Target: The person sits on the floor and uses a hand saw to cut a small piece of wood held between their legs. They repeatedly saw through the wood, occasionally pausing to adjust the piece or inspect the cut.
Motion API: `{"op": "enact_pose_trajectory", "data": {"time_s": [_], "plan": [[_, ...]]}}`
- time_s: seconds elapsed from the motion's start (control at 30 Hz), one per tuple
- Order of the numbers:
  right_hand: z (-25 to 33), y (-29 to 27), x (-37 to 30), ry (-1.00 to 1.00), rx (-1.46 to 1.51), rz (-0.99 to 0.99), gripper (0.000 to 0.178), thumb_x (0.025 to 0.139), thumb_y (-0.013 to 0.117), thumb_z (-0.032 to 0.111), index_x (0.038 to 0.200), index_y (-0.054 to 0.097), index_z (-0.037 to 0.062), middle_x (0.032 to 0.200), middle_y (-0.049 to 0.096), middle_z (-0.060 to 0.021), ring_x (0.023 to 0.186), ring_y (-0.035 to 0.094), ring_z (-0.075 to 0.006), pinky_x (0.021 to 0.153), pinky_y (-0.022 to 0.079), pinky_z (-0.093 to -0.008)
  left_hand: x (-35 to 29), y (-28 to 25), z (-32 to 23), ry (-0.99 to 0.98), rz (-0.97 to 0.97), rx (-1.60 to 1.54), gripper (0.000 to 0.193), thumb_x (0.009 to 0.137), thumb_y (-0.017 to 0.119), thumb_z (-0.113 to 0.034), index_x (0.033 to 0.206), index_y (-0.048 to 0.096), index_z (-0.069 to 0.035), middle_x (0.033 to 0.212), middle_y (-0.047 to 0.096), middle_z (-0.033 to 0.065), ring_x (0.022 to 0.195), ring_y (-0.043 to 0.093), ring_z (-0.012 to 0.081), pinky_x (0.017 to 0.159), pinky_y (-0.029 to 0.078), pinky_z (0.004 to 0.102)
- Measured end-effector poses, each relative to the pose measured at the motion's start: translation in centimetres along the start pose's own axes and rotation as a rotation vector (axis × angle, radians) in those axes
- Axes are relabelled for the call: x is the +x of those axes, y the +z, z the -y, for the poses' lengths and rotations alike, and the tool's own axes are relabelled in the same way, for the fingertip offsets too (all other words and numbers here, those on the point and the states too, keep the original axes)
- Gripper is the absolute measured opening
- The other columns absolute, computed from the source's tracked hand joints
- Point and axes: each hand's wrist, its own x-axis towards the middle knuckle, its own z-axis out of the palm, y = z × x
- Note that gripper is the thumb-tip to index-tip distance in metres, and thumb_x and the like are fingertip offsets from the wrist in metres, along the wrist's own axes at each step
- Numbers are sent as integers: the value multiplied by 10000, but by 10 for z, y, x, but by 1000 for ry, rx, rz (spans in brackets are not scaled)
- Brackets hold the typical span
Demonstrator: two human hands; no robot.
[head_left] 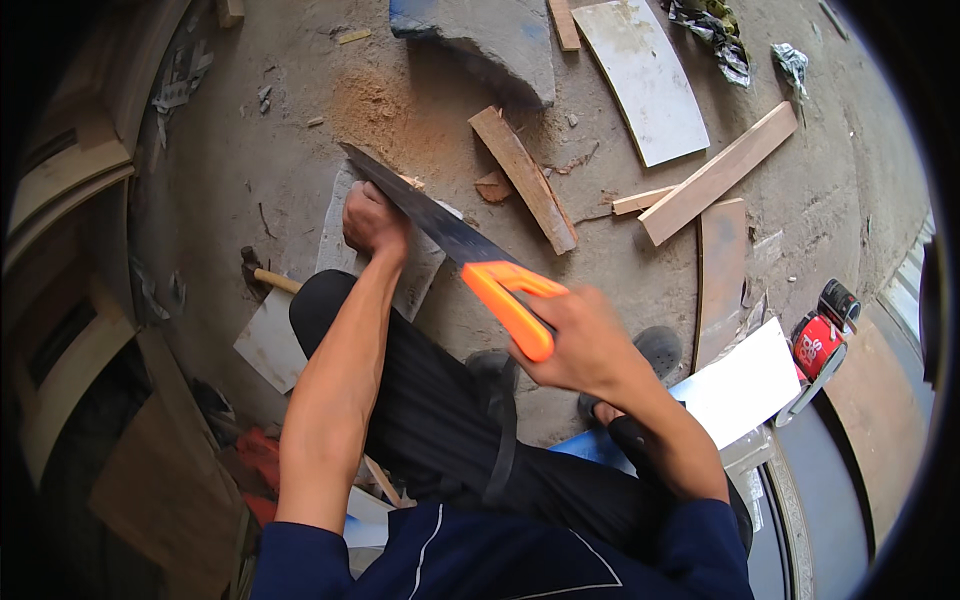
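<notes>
My right hand (580, 340) is wrapped round the orange handle of a hand saw (445, 225). Its dark blade slants up and left, passing just beside my left hand (377, 220). That hand is closed and rests low over a pale, flat slab (338, 225) near my knee. Whatever its fingers grip is hidden behind the fist and blade. A small light wood end (412, 182) shows at the far side of the blade. Sawdust (375, 105) lies heaped on the ground beyond the blade's tip.
A concrete block (490, 45) lies ahead, with a wood offcut (525, 180) nearer me. To the right are a white board (645, 80), a plank (718, 175) and a red-and-black object (818, 340). A hammer (272, 277) lies left of my knee, near wooden frames (70, 190).
</notes>
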Motion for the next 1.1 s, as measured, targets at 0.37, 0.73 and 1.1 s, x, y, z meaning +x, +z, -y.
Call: {"op": "enact_pose_trajectory", "data": {"time_s": [0.37,0.73,1.1], "plan": [[-22,-2,3,-111,76,-60,200,686,698,244,745,641,61,622,601,-166,591,596,-365,582,501,-417,-7,-6,-6,106,-12,-32,369,863,436,-347,769,582,-21,831,620,249,835,569,476,687,415,550],[-32,-10,-6,-103,86,-19,206,670,720,250,776,661,83,600,590,-153,563,588,-357,557,491,-414,1,4,-2,45,-49,45,366,859,377,-314,753,589,-36,809,626,240,792,565,483,664,399,567],[-38,2,-8,-117,32,-41,192,670,681,260,699,626,79,614,609,-146,591,601,-359,578,500,-430,3,15,11,87,-102,88,439,884,421,-405,759,637,-44,781,646,213,753,594,452,643,431,523]]}}
